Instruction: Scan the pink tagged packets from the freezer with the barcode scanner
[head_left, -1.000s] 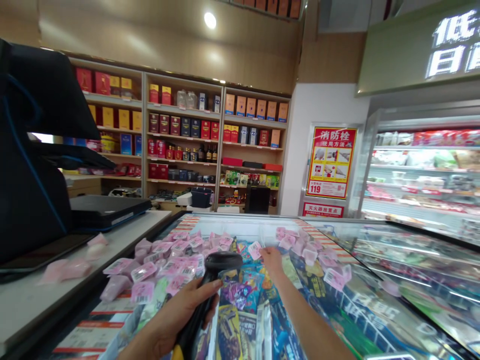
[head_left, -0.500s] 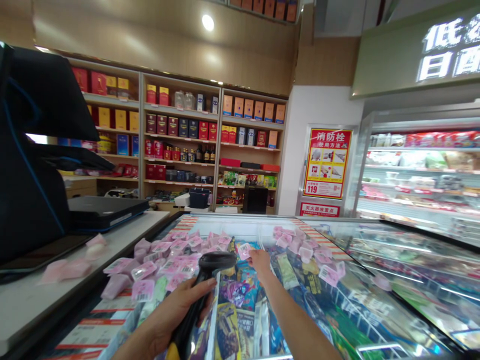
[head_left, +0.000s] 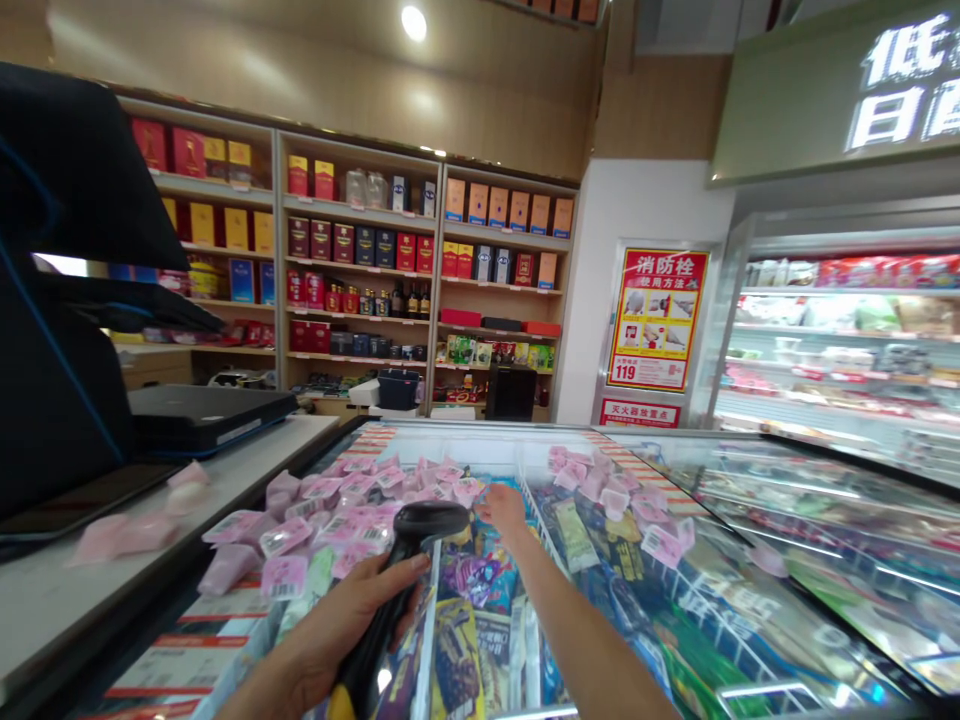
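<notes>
My left hand (head_left: pixel 367 610) is wrapped round the handle of a black and yellow barcode scanner (head_left: pixel 427 520), its head pointing away over the freezer. Farther forward, my right hand (head_left: pixel 504 508) has its fingers slightly apart and nothing plainly in them. Just left of those fingertips lies a small pink cup (head_left: pixel 466 490) with a label, at the edge of a pile of pink cups (head_left: pixel 375 522) on the glass. A second group of pink cups (head_left: pixel 600 480) is on the right. Under the glass are packaged ice creams (head_left: pixel 459 650).
A white counter (head_left: pixel 225 480) with a black checkout machine (head_left: pixel 67 300) runs along the left; a few pink cups (head_left: pixel 135 537) rest on it. Shelves of boxed goods (head_left: pixel 360 245) stand behind. Another glass-topped freezer (head_left: pixel 825 520) and a lit display fridge (head_left: pixel 847 350) are at the right.
My right hand has moved slightly left and let go of a pink cup, which now lies by the left pile. The scanner stays in my left hand, almost unmoved.
</notes>
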